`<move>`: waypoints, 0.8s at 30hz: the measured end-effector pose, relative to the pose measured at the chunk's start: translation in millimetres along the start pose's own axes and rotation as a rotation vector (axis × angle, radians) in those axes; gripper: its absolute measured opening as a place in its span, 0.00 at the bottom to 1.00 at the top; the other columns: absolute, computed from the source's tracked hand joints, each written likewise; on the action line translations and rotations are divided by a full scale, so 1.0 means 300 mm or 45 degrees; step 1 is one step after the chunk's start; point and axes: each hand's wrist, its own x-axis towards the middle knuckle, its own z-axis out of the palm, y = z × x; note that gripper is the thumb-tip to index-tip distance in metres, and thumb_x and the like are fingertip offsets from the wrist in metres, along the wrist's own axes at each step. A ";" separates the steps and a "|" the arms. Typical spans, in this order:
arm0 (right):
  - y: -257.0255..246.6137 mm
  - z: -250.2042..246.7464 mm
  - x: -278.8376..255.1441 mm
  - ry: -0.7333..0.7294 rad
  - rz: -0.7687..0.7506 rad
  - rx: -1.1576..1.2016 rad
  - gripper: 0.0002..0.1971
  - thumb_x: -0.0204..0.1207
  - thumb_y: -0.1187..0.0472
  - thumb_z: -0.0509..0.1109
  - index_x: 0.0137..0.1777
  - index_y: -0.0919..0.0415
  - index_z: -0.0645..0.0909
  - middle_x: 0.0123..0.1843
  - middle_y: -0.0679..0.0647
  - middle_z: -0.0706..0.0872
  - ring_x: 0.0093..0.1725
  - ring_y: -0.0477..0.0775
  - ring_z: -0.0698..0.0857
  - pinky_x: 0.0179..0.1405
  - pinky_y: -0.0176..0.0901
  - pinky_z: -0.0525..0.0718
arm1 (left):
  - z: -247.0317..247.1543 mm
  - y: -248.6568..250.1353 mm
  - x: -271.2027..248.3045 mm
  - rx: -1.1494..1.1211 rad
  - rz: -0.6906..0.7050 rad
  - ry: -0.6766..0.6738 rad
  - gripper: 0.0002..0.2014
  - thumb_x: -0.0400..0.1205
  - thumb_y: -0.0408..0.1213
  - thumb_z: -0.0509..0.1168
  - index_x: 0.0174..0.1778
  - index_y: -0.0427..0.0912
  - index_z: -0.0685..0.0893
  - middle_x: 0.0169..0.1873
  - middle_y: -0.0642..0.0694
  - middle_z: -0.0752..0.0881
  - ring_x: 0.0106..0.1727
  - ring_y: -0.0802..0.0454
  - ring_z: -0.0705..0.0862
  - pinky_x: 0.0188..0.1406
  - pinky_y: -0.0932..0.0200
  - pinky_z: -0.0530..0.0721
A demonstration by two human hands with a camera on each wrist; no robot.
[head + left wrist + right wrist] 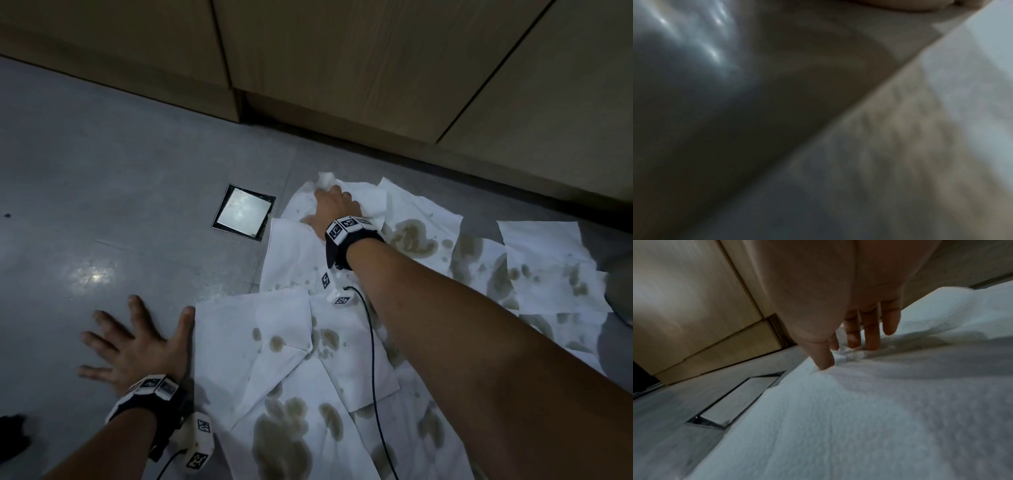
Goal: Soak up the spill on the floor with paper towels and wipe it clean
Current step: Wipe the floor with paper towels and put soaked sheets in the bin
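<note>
So we're down on the floor (102, 164) with a whole patchwork of towels (342, 359) spread over the spill (411, 236), covering the space from about 12 to 6 o'clock on the right half of the head view. Our right hand (337, 205) is up at 12 o'clock of the pile, fingers (871, 331) bent down into the far edge of a sheet, bunching a little crumple of paper under the tips, so it looks like it's gathering or pinching that edge rather than lying flat. We'd guess that's to drag the sheet back over the wet patch. Our left hand (137, 346) is at 8 o'clock, spread out flat on bare floor with the thumb right against the nearest towel's edge, gripping nothing, most likely just propping us up while we lean. The left wrist view is a blur, no help there. Texture-wise the towels are white, quilted and floppy, overlapping at odd angles, and the brownish blotches soaking through show where the liquid sits, biggest at 6 o'clock and just right of the wrist. Wet paper like that probably tears easily if we pull hard. The floor is smooth grey tile with some glare, and there's a shiny square metal drain (245, 212) at 11 o'clock, just beside the pile. Pale wood-grain cabinets (342, 68) run along the top.
</note>
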 end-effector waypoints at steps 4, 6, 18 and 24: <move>0.001 -0.020 -0.018 0.100 -0.105 -0.017 0.13 0.81 0.58 0.66 0.63 0.59 0.79 0.64 0.61 0.82 0.63 0.65 0.79 0.59 0.54 0.78 | -0.003 0.001 -0.002 -0.006 0.009 -0.006 0.51 0.71 0.84 0.39 0.87 0.57 0.49 0.87 0.40 0.43 0.86 0.34 0.40 0.76 0.18 0.41; -0.003 -0.029 -0.038 0.192 -0.138 0.032 0.11 0.80 0.63 0.62 0.60 0.60 0.80 0.62 0.61 0.81 0.63 0.65 0.79 0.57 0.54 0.78 | -0.004 0.003 -0.004 -0.007 0.008 -0.011 0.51 0.71 0.84 0.39 0.87 0.57 0.49 0.87 0.40 0.43 0.86 0.34 0.40 0.77 0.18 0.41; 0.148 0.046 -0.154 0.143 -0.187 -0.203 0.24 0.80 0.67 0.57 0.76 0.60 0.73 0.85 0.59 0.60 0.82 0.64 0.61 0.80 0.58 0.64 | -0.003 0.003 -0.006 -0.011 0.000 0.000 0.51 0.71 0.84 0.41 0.86 0.59 0.49 0.87 0.41 0.43 0.87 0.35 0.41 0.77 0.18 0.43; 0.137 0.098 -0.172 -0.003 -0.118 0.033 0.33 0.87 0.54 0.54 0.88 0.55 0.43 0.88 0.61 0.37 0.86 0.64 0.50 0.80 0.58 0.63 | 0.001 0.000 -0.006 -0.013 0.004 0.015 0.50 0.71 0.84 0.41 0.86 0.58 0.49 0.87 0.41 0.44 0.86 0.34 0.42 0.77 0.18 0.43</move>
